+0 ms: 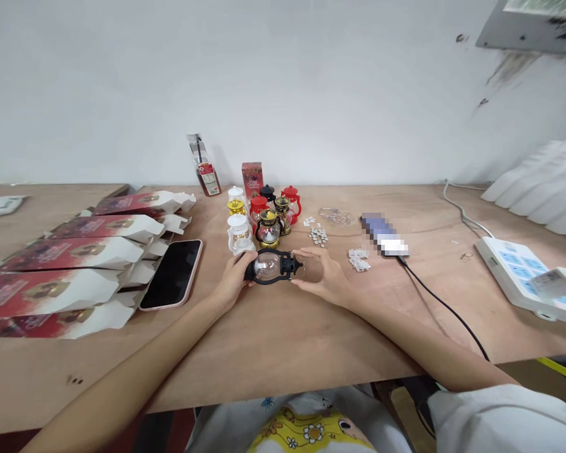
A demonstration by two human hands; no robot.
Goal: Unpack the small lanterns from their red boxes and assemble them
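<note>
A small black lantern with a clear globe [270, 267] lies on its side between both my hands, just above the wooden table [283, 340]. My left hand [234, 280] grips its base end, fingers closed round it. My right hand [321, 275] holds the top end with its fingers curled against it. Just behind stands a cluster of several small lanterns [263, 214] in white, gold, red and black. A red box [252, 178] stands upright behind them by the wall.
Several red and white open cartons [75, 264] lie stacked at the left, a black phone in a pink case [172, 274] beside them. Small white and metal parts [317, 236] lie right of the lanterns, with a cabled device [384, 238] and a power strip [523, 277] further right.
</note>
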